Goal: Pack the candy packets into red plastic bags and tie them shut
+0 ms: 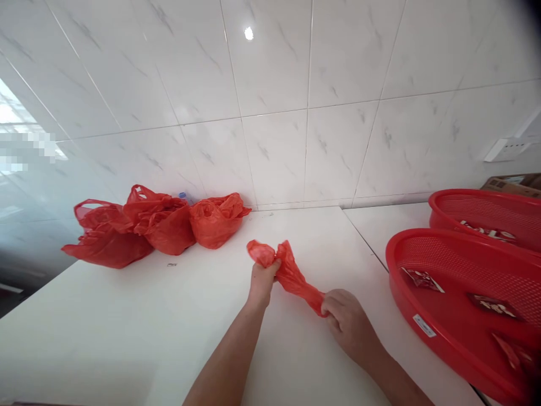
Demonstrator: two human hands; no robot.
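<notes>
A crumpled red plastic bag (pixel 291 273) is stretched between my two hands over the white table (pixel 127 321). My left hand (pixel 262 279) is closed round its far, bunched end. My right hand (pixel 349 321) is closed round its near, twisted end. Both forearms reach in from the bottom edge of the view.
Three filled red plastic bags (pixel 160 225) lie against the tiled wall at the back left. Two red plastic baskets (pixel 456 316) with small packets in them stand at the right. A wall socket (pixel 505 149) and a cardboard box (pixel 513 183) are at the far right.
</notes>
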